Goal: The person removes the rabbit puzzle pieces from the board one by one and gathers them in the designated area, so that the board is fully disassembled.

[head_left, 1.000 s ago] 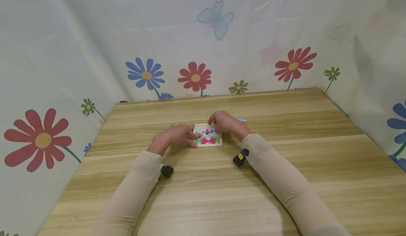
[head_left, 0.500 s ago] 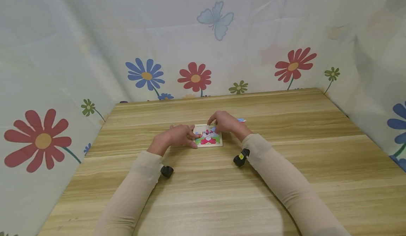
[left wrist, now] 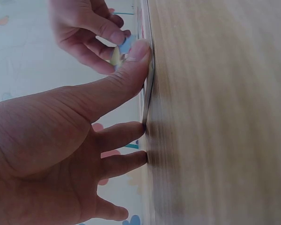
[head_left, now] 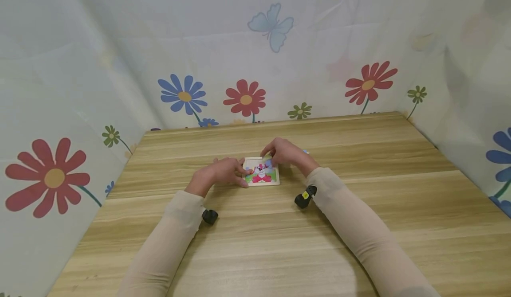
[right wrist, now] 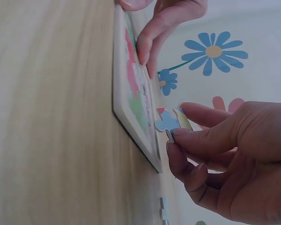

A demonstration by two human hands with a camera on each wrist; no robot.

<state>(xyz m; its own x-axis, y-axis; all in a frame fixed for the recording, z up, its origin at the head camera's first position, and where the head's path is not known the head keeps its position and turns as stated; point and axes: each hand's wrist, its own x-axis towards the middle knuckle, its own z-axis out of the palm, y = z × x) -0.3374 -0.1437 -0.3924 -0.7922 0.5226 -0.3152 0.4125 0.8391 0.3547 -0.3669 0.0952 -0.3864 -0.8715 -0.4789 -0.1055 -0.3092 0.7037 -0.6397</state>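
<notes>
A small wooden jigsaw puzzle tray [head_left: 266, 184] lies on the table, its picture showing a pink-and-white cartoon animal on green. My left hand [head_left: 223, 170] rests at the tray's left side. Its thumb touches the near edge, one finger presses on the picture, and the other fingers spread fairly straight beside it. Over the tray's far right part, my right hand [head_left: 284, 152] pinches a puzzle piece [right wrist: 166, 122] between thumb and fingers. That piece is blue with pale yellow and a bit of red, and it is tilted just off the tray in the right wrist view.
Another puzzle piece [right wrist: 163, 211] lies on the table right of the tray, mostly hidden behind the right wrist in the head view. The wood-grain table [head_left: 255, 244] meets a flowered cloth backdrop [head_left: 199, 35] at its back and sides.
My right hand, with the puzzle piece, has shifted and lifted slightly, and its wrist now covers more of the loose piece. The left hand and tray stay in place.
</notes>
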